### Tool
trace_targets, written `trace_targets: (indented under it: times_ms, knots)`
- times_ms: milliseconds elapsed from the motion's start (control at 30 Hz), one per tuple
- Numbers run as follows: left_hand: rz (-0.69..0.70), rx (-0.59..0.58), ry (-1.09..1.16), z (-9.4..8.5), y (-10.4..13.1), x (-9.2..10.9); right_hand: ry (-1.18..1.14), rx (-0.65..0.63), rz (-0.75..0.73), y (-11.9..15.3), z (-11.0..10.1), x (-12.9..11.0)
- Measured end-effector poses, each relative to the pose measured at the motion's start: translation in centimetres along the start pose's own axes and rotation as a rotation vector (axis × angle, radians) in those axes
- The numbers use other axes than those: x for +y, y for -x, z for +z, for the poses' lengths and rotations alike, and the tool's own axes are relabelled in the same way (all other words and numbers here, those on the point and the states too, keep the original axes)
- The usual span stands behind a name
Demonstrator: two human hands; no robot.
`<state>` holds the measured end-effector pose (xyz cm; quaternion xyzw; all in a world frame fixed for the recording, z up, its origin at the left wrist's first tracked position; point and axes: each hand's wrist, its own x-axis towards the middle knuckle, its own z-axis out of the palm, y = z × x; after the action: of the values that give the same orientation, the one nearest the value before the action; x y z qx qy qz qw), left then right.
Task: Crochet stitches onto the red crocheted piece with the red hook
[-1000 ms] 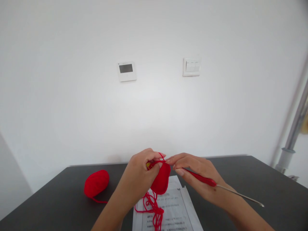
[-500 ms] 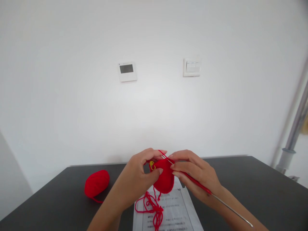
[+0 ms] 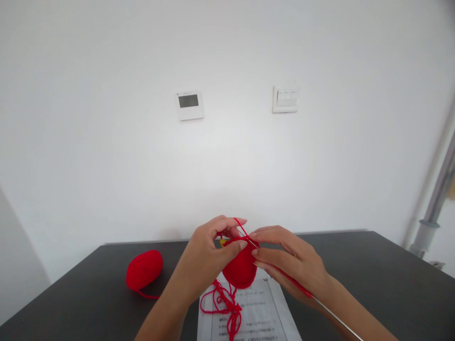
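A small rounded piece of red crochet (image 3: 241, 269) is pinched between the thumb and fingers of my left hand (image 3: 209, 248). Red yarn runs over that hand's raised index finger down to the work's top edge. A yellow stitch marker (image 3: 222, 242) hangs at the left of the piece, partly hidden by my thumb. My right hand (image 3: 291, 255) grips a crochet hook (image 3: 300, 286) with a red handle and a metal shaft. The hook's tip end lies at the top edge of the crochet, close to my left fingers.
A red yarn ball (image 3: 144, 270) rests on the dark table (image 3: 106, 293) to the left. Beneath my hands lies a printed sheet (image 3: 259, 312) with a loose tangle of red yarn (image 3: 232, 310) on it. A thermostat (image 3: 190, 106) and a light switch (image 3: 285, 99) are on the wall.
My left thumb has slid right and up along the crochet's edge, covering more of the marker. The crochet piece has turned slightly, and the hook has shifted a little downward.
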<state>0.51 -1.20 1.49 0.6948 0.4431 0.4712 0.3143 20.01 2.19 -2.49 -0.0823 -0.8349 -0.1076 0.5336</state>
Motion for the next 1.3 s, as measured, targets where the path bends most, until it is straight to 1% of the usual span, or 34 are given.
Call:
trace_targets:
  times_ms: [100, 167, 233, 300, 367, 467, 533, 633, 767, 867, 967, 1100, 1200, 1300]
  knots:
    - [-0.035, 0.042, 0.106, 0.5, -0.1, -0.3, -0.063, 0.01, 0.041, 0.1, 0.0, 0.0]
    - [-0.086, 0.035, 0.238, 0.7, -0.2, -0.3, -0.072, 0.034, 0.006, 0.0, 0.0, 0.0]
    - [-0.15, 0.004, 0.395, 0.9, -0.4, -0.4, -0.048, 0.058, -0.038, -0.2, 0.0, 0.0]
    - [-0.193, -0.026, 0.524, 1.1, -0.5, -0.4, 0.001, 0.073, -0.074, -0.2, 0.1, 0.0]
    - [-0.209, -0.036, 0.603, 1.4, -0.6, -0.6, 0.08, 0.088, -0.112, -0.1, 0.3, 0.0]
    - [-0.214, -0.002, 0.651, 1.8, -0.7, -0.8, 0.221, 0.115, -0.145, 0.4, 0.9, 0.2]
    - [-0.199, 0.034, 0.626, 2.0, -0.8, -1.0, 0.278, 0.127, -0.109, 0.8, 1.4, 0.2]
    - [-0.164, 0.077, 0.532, 2.2, -0.9, -1.2, 0.305, 0.125, -0.04, 1.0, 2.0, 0.1]
    - [-0.106, 0.103, 0.383, 2.1, -0.9, -1.2, 0.304, 0.112, 0.018, 0.7, 2.4, -0.3]
    - [-0.054, 0.107, 0.243, 1.8, -0.8, -1.3, 0.283, 0.075, 0.067, 0.3, 2.3, -0.6]
    - [-0.013, 0.102, 0.131, 1.3, -1.1, -1.5, 0.232, 0.047, 0.088, -0.1, 1.9, -0.7]
    - [0.077, 0.158, -0.003, 0.4, -1.8, -2.2, 0.124, 0.042, 0.128, -0.5, 1.3, -0.9]
    - [0.113, 0.118, -0.024, -0.1, -2.2, -2.8, 0.007, 0.035, 0.175, -0.9, 0.6, -1.0]
    - [0.108, 0.064, -0.02, -0.5, -2.4, -3.3, -0.105, 0.011, 0.268, -1.1, 0.0, -1.2]
